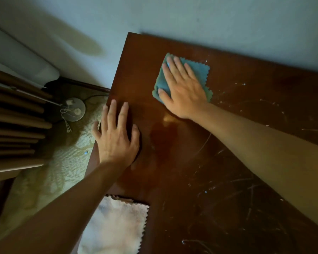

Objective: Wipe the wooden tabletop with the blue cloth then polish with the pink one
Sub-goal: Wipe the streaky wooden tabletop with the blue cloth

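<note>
I am pressing my right hand (182, 90) flat on the blue cloth (200, 72), fingers spread and extended, so this grip is apart, palm-down, not clamped around anything. The blue cloth is lying folded under the fingers and palm, its zigzag edge showing on the side toward the wall, near the far left corner of the tabletop (218, 171). My left hand (116, 136) is resting flat and bare on the wood at the tabletop's left edge, fingers splayed, with the little finger overhanging the edge; its grip is likewise apart, holding nothing. The two hands are near each other but not touching. Between them the dark wood is showing a glossy patch. To the right of my right forearm, the surface is carrying pale scratches and whitish specks. The pink cloth (116, 226) is lying spread out at the near left edge of the tabletop, beside my left forearm, well apart from the blue one. A pale wall (191, 15) is running along the tabletop's far edge. On the patterned floor (62, 171) to the left, a round disc with cords (73, 110) is lying.
</note>
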